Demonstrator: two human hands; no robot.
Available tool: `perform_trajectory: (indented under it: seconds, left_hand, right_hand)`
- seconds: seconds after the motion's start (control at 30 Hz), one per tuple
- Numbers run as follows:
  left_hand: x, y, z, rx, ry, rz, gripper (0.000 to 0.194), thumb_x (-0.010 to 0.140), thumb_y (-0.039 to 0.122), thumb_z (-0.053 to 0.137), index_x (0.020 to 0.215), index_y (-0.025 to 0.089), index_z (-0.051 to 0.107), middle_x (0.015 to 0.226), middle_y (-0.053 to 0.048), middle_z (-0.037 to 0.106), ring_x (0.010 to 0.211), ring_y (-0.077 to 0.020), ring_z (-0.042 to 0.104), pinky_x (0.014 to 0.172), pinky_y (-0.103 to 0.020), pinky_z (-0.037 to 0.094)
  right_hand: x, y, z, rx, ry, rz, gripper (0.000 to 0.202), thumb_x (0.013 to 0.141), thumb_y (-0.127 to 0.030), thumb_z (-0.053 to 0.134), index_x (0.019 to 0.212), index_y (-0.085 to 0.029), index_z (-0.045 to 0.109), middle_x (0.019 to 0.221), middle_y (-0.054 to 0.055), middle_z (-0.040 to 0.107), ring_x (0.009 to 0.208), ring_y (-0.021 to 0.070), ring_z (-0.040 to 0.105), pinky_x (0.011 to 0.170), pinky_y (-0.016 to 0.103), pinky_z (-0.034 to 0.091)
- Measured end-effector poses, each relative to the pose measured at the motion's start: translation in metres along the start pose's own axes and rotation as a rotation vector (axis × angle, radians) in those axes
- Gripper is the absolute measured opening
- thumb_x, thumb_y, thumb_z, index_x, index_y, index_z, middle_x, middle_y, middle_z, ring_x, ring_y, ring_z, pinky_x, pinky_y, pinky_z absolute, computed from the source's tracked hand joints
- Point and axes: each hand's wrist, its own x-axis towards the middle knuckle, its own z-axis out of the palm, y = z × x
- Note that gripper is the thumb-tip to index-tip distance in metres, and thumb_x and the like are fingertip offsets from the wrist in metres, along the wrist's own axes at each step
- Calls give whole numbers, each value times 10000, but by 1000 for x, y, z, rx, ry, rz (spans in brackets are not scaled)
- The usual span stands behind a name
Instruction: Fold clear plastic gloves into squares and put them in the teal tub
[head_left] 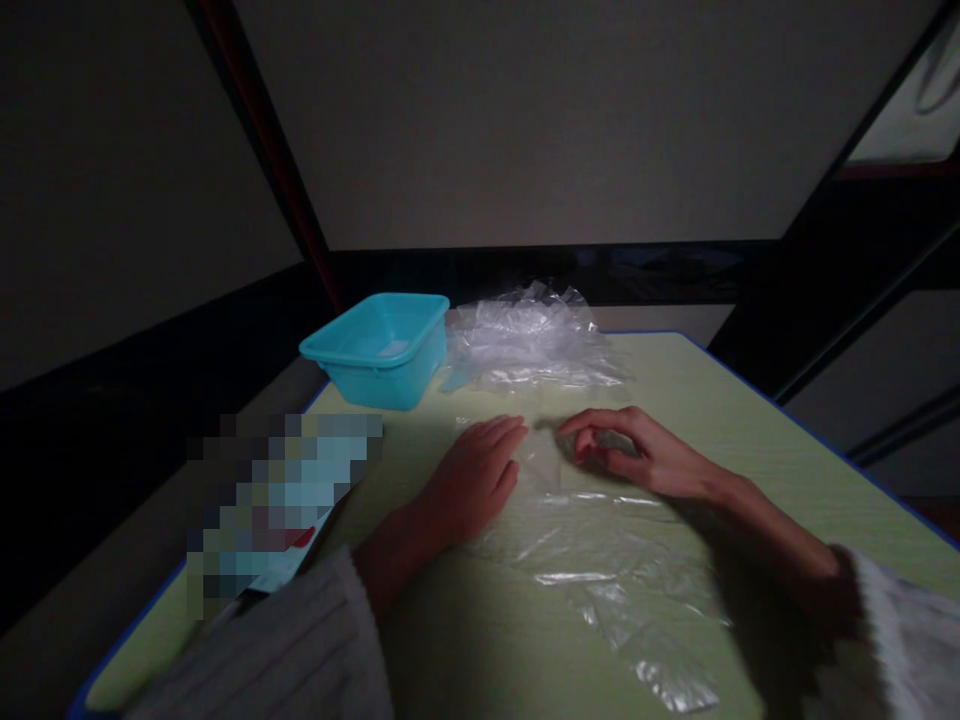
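A clear plastic bag lies spread on the table in front of me, its lower end reaching toward the near edge. My left hand rests flat on the bag's upper left part, fingers stretched out and holding nothing. To its right, my right hand is over the bag's upper right side. Its index finger reaches left and the other fingers are loosely bent, with gaps between them and nothing visible in them. Beyond both hands is a pile of clear plastic bags.
A turquoise plastic basin stands at the back left, with a small pale piece inside. Left of my arm lies a flat, light blue item, mostly blurred out. The pale green table has a blue edge; a wall panel rises behind it.
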Motion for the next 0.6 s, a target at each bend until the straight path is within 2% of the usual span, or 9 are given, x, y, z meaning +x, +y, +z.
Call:
perform_trajectory:
  seconds: [0.17,0.33,0.6]
  left_hand:
    - [-1,1,0,43,-78,5,373,879,177,342,1229,137,463,1348,-113,452,1271,-221,372,1047,-455,294]
    - [-1,2,-1,54,-139,-10,370,893,201,343,1232,120,467,1365,-131,426,1282,-224,358,1049,-447,283]
    - [0,3,-2,57,-166,-22,366,901,217,344,1236,125,460,1380,-131,406,1297,-216,333,1053,-450,267]
  right_hand:
    - [2,4,1,-134,-19,-154,417,651,7,382,979,-146,590,984,79,618,921,185,550,814,362,426]
    - [4,3,5,-210,-119,-201,488,566,57,351,913,-169,608,936,60,595,918,179,530,830,368,420]
    - [3,0,4,-293,-144,-167,383,576,61,356,770,-162,600,768,40,560,802,170,513,750,331,401]
